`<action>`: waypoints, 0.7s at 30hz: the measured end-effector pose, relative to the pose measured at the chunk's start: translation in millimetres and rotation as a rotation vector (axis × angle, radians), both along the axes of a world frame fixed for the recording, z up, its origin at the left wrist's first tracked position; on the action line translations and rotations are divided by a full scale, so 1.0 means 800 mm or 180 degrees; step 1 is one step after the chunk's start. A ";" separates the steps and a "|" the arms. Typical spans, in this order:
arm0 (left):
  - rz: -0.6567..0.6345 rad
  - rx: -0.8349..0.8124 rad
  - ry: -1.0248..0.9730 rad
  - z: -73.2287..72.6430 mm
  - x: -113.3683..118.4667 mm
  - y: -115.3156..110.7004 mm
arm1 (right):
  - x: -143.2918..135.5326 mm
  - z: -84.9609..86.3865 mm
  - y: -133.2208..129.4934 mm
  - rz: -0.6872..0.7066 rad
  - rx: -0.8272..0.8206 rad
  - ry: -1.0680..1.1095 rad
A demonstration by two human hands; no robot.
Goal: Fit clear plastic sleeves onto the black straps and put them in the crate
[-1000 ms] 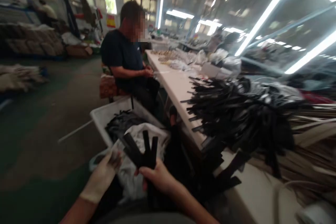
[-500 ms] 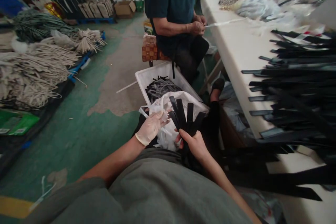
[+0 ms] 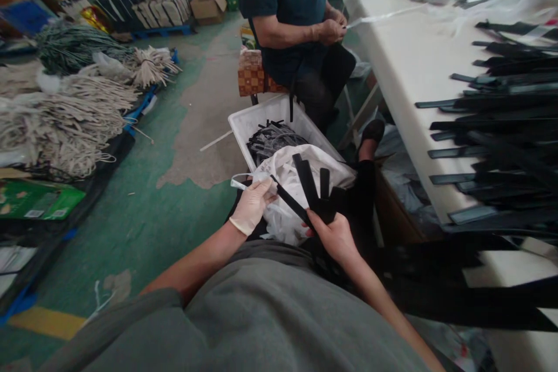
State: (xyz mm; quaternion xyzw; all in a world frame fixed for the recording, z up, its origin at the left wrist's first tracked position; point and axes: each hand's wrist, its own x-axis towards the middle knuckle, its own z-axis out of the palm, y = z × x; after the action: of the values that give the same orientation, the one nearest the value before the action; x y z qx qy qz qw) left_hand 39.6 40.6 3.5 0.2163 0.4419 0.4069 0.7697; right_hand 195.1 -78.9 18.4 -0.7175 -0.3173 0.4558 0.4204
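My left hand (image 3: 253,204), in a pale thin glove, pinches thin strips of translucent white film (image 3: 239,180). Its fingertips meet the far end of one black strap (image 3: 290,200), and I cannot tell whether they grip that strap too. Bare, my right hand (image 3: 335,236) is closed round several flat black straps (image 3: 308,181), which fan out above the thumb. Beneath both hands, a white bag (image 3: 300,154) on my lap holds a heap of crumpled film strips (image 3: 281,224).
Beyond the bag stands a white bin (image 3: 238,125) of dark strips. A co-worker (image 3: 283,6) sits past it, hands on a pale strip. Many black straps (image 3: 501,151) overhang the white table (image 3: 405,64) at my right. Bundled cords (image 3: 74,116) lie left on the floor.
One black strap has swung out leftward from the fan, its end now at my left fingertips. Both hands appear slightly further right as the view has shifted.
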 end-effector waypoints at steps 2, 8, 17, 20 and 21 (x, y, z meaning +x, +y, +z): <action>0.0053 -0.0181 -0.0044 0.001 -0.006 0.007 | 0.006 0.005 -0.005 -0.0099 -0.0010 -0.0189; 0.0018 -0.0392 0.0120 0.011 -0.019 0.023 | 0.010 0.017 -0.008 -0.0136 0.0150 -0.0191; -0.0290 -0.0430 0.0153 0.016 -0.035 0.027 | 0.009 0.011 -0.002 -0.0060 0.0161 -0.0480; -0.0282 -0.0557 0.0170 0.016 -0.041 0.032 | 0.009 0.012 -0.003 -0.0044 0.0185 -0.0531; -0.0291 -0.0580 0.0177 0.016 -0.043 0.033 | 0.009 0.012 -0.003 -0.0038 0.0197 -0.0564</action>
State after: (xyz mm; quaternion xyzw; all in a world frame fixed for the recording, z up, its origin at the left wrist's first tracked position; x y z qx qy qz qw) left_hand 5.5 66.7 16.7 0.1765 0.4879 0.3233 0.7914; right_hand 201.9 -81.4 28.1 -0.7436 -0.3629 0.3780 0.4153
